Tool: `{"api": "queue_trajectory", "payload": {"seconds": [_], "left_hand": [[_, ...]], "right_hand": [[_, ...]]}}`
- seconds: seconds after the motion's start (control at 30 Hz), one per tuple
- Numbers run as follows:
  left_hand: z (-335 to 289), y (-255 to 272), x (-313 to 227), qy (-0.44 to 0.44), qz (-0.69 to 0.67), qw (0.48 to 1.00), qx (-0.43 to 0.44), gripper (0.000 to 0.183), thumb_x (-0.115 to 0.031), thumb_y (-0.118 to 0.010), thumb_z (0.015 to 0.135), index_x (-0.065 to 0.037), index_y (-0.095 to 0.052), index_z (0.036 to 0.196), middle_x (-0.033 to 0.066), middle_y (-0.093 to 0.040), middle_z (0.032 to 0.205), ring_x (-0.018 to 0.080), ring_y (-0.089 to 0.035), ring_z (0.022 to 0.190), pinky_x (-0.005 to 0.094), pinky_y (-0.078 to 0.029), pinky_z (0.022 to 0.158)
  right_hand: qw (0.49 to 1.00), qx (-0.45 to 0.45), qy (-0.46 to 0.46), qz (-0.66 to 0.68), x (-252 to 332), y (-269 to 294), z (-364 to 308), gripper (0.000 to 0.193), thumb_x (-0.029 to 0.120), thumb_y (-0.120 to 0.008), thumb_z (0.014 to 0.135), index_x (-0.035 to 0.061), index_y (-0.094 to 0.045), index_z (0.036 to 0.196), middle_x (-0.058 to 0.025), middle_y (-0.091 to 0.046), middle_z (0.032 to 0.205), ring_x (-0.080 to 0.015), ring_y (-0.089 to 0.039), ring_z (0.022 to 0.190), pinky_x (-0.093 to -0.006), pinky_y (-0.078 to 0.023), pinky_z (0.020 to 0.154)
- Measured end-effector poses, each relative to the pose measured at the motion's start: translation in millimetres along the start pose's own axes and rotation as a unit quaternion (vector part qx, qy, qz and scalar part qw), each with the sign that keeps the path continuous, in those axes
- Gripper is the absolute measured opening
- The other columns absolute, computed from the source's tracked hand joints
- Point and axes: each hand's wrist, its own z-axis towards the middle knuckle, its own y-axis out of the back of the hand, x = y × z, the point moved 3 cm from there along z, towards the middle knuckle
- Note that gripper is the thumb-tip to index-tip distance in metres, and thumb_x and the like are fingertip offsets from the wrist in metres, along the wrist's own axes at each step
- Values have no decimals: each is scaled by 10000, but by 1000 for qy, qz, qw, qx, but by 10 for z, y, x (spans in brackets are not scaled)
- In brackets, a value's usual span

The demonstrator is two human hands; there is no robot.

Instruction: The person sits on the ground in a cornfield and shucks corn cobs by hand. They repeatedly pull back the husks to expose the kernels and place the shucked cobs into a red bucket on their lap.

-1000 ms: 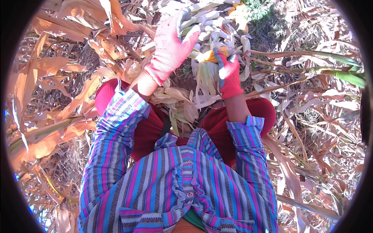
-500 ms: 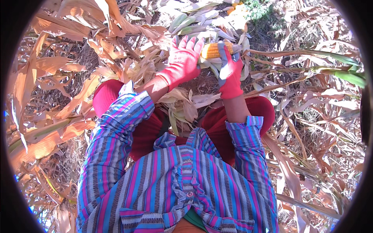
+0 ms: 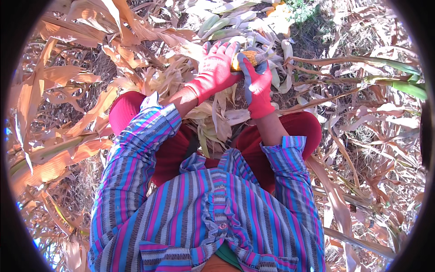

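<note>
An ear of corn [image 3: 235, 64] with yellow kernels and a pale tip lies between my two gloved hands, ahead of my knees. My left hand [image 3: 215, 68], in a red glove with grey fingertips, is closed over its left end and hides that part. From the right, my right hand [image 3: 258, 85], in a matching glove, grips the cob near its tip, thumb across the top. Pale loose husks [image 3: 217, 121] hang and lie below the hands.
Beyond my hands lies a pile of pale husks [image 3: 231, 22], with yellow corn ears [image 3: 277, 10] past it beside a green plant [image 3: 301, 11]. Dry corn leaves [image 3: 59, 77] crowd the left. Stalks [image 3: 358, 61] reach in from the right over straw-covered ground.
My right hand has moved left along the ear, closer to my left hand, and covers more of the kernels. The left hand has shifted slightly right.
</note>
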Motion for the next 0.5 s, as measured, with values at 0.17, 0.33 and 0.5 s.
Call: {"api": "queue_trajectory", "payload": {"seconds": [0.17, 0.33, 0.5], "left_hand": [[-6, 16, 62, 7, 12, 1000, 6, 863, -453, -678, 640, -56, -362, 1338, 174, -516, 1223, 316, -431, 1198, 491, -238, 1032], [17, -67, 155, 30, -176, 981, 76, 482, -306, -663, 650, -64, -575, 1058, 163, -641, 854, 328, -620, 814, 388, -484, 714], [2, 23, 153, 1, -211, 976, 50, 355, -304, -632, 672, -80, -621, 948, 199, -628, 815, 355, -607, 805, 408, -487, 704]], "right_hand": [[995, -47, -38, 79, 104, 154, 133, 348, 27, -645, 807, -36, -520, 1126, -80, -611, 1016, -122, -589, 886, -252, -477, 782], [996, -66, -24, 57, 93, 240, 166, 306, 160, -626, 849, -18, -555, 1088, -79, -614, 995, -145, -597, 875, -271, -483, 754], [997, 11, -69, -9, 229, 269, 199, 542, 459, -398, 931, -16, -482, 1179, -104, -572, 1055, -181, -571, 971, -330, -491, 822]]}}
